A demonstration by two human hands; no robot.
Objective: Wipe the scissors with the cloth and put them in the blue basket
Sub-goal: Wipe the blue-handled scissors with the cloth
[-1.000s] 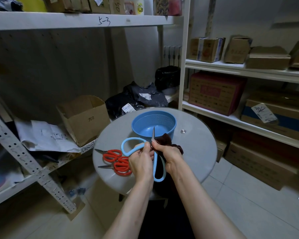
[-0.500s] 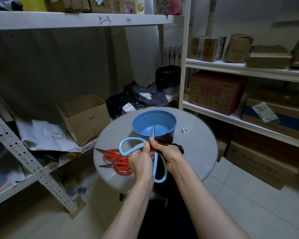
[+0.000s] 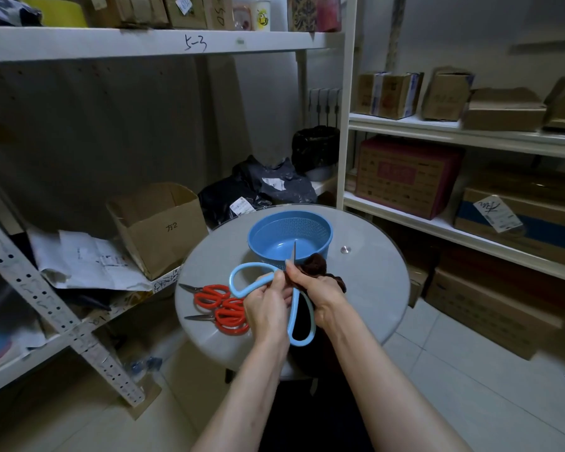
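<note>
Here, both hands raised, left hand [image 3: 268,305] gripping scissors [image 3: 299,321], right hand [image 3: 320,288] pinching cloth [image 3: 315,264]

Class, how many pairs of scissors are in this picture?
3. The left hand grips the blue-handled pair, its blade in the cloth held by the right hand; the farther red-handled pair and nearer red-handled pair lie on the round table, left of them.

The shelf edge [image 3: 111,44] reads "5-3"; the cardboard box [image 3: 157,233] reads "方2".
</note>
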